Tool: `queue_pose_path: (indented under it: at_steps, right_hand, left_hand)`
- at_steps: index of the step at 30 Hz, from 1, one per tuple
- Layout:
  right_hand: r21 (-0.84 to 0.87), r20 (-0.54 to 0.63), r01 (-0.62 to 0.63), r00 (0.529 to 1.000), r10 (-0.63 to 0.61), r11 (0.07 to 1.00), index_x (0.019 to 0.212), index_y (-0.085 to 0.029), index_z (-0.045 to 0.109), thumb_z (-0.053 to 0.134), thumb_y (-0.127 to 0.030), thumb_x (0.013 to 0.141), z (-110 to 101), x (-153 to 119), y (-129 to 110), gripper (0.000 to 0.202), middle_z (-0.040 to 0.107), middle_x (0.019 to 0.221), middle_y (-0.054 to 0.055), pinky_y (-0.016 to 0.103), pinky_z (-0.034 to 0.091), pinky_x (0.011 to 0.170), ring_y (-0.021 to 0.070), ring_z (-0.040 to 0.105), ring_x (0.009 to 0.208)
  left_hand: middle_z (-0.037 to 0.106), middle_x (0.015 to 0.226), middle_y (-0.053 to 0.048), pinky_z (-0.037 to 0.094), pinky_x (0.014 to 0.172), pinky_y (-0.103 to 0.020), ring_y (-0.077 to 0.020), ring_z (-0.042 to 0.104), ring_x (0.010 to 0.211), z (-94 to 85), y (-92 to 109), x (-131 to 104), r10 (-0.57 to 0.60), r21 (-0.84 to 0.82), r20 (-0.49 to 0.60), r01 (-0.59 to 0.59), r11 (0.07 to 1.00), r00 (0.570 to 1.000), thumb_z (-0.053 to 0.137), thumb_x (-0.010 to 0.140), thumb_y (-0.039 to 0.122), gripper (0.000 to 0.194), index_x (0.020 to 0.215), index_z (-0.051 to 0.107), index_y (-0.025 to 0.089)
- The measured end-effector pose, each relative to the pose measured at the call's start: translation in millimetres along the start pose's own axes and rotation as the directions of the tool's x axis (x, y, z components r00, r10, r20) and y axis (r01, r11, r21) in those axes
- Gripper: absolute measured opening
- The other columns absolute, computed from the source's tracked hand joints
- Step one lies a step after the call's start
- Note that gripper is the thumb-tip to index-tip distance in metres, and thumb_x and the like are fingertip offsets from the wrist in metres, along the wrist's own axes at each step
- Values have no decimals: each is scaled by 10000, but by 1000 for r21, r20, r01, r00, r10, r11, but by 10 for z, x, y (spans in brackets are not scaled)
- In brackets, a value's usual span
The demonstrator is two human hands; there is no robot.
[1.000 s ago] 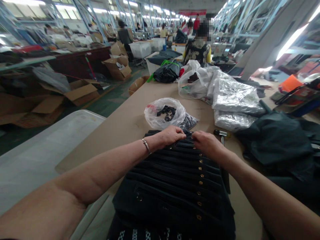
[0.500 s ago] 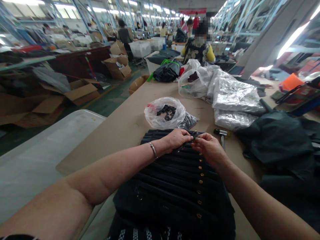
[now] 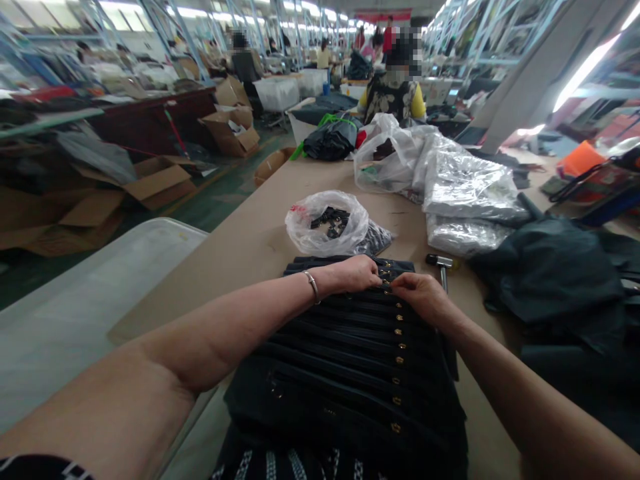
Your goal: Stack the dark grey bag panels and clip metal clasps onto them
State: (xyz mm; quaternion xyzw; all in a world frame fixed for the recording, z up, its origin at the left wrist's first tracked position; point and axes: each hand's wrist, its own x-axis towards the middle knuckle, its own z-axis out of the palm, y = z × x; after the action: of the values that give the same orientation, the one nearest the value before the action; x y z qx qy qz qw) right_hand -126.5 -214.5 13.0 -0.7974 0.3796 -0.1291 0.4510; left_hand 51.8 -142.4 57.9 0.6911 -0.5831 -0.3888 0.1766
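Fingers [image 3: 404,285] nearer now, at gold fittings [image 3: 398,331] on ridged black fabric [image 3: 335,337]

Factory workshop. Strip lights [image 3: 585,73] and blue metal frames [image 3: 197,43] overhead; several workers [image 3: 393,100] down the room, nearest in yellow sleeves [image 3: 418,103]. Opened cartons [image 3: 159,188] on green floor [image 3: 227,195], white bins [image 3: 277,95], plastic-wrapped stacks [image 3: 470,190] on my table [image 3: 220,267], dark cloth [image 3: 555,280] heaped beside. Under my fingers [image 3: 406,283], a batch of black pieces [image 3: 340,353], gold-coloured fittings [image 3: 399,360] in line.
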Motion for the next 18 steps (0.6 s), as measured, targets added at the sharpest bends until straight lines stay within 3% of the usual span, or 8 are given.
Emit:
queue_pose_path:
  at_steps: [9, 18]
  right_hand:
    - [-308, 19, 105, 994, -104, 946, 710, -192, 661, 519, -243, 723, 33, 65, 6, 152, 646, 653, -10, 230, 381, 595, 127, 547, 613]
    - [-429, 92, 154, 988, -127, 890, 665, -180, 602, 522, -127, 651, 20, 124, -87, 97, 574, 615, -10, 239, 317, 577, 121, 484, 590]
  left_hand:
    - [430, 450, 31, 242, 426, -230, -92, 361, 411, 23, -46, 28, 12, 85, 14, -13, 996, 1000, 546, 737, 216, 151, 609, 564, 138]
    - [469, 500, 12, 282, 479, -232, -108, 398, 471, 47, -23, 32, 66, 219, 5, -65, 974, 998, 566, 759, 202, 146, 633, 588, 131]
